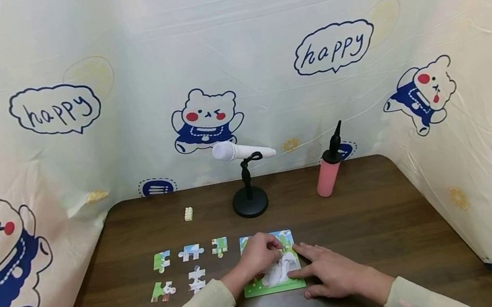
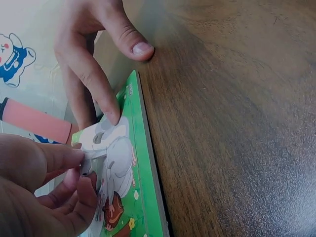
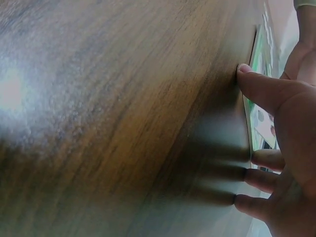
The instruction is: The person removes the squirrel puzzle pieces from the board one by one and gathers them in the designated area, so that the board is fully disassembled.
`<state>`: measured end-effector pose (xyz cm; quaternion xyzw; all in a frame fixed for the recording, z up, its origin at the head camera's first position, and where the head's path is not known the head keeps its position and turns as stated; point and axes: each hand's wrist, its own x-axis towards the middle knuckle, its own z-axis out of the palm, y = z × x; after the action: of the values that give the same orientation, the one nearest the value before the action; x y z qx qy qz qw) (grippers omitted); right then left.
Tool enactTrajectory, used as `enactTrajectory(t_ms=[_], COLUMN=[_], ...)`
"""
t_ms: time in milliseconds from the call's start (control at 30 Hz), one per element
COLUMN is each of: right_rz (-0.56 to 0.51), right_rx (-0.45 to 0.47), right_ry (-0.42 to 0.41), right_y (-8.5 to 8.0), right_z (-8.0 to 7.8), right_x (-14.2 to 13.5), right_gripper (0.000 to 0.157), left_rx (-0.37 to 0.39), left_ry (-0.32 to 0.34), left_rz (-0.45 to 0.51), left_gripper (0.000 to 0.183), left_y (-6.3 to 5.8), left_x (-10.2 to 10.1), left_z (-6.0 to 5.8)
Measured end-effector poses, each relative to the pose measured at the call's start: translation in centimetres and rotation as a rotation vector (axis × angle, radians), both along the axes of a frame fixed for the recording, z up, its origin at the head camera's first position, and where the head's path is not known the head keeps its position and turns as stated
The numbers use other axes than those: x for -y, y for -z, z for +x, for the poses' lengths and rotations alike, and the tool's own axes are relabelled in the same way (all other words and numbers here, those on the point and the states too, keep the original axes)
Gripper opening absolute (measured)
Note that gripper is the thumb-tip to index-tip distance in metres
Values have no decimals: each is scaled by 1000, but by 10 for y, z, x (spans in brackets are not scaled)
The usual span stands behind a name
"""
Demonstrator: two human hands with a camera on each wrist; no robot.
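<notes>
A puzzle board (image 1: 274,289) with a green border and a white picture area lies on the table. Over its middle, my left hand (image 1: 260,252) pinches a small pale puzzle piece (image 2: 87,165) between thumb and fingertips; the fingers hide most of it. My right hand (image 1: 335,270) is spread at the board's right side, with fingers extended and fingertips touching its edge and surface. In the right wrist view, the thumb and fingers of the right hand (image 3: 291,123) lie along the board's edge (image 3: 250,123).
Left of the board lie several loose puzzle pieces, one of them a blue-and-white piece (image 1: 191,252). Behind are a cream building block (image 1: 188,214), a white microphone (image 1: 245,151) on a black stand (image 1: 250,202), and a pink hand pump (image 1: 328,177). A printed curtain (image 1: 262,67) surrounds the table.
</notes>
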<state>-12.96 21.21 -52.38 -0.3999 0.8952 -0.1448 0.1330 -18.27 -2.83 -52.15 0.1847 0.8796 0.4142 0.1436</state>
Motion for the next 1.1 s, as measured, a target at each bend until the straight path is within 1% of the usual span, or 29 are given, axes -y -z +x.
enactTrajectory(t_ms=[233, 400, 567, 600, 733, 833, 967, 1100], right_rz=[5, 4, 4, 6, 14, 18, 19, 23], right_rx=[-10, 10, 28, 32, 59, 78, 82, 77], right_ry=[-12, 4, 19, 21, 35, 43, 44, 40], right_y=[1, 1, -2, -2, -5, -5, -4, -3], right_z=[-1, -1, 0, 0, 0, 0, -1, -1], right_x=[2, 3, 3, 3, 2, 1, 1, 1], right_gripper=[50, 50, 51, 51, 51, 51, 52, 52], left_rx=[-26, -32, -48, -40, 42, 73, 46, 55], left_ry=[23, 21, 23, 19, -9, -24, -13, -1], left_rz=[41, 60, 66, 59, 42, 37, 9, -16], left_gripper=[7, 9, 8, 8, 10, 11, 10, 9], left_y=[-4, -16, -29, -30, -33, -31, -25, -18], left_x=[3, 17, 45, 52, 81, 103, 129, 146], left_z=[2, 1, 1, 2, 4, 6, 11, 15])
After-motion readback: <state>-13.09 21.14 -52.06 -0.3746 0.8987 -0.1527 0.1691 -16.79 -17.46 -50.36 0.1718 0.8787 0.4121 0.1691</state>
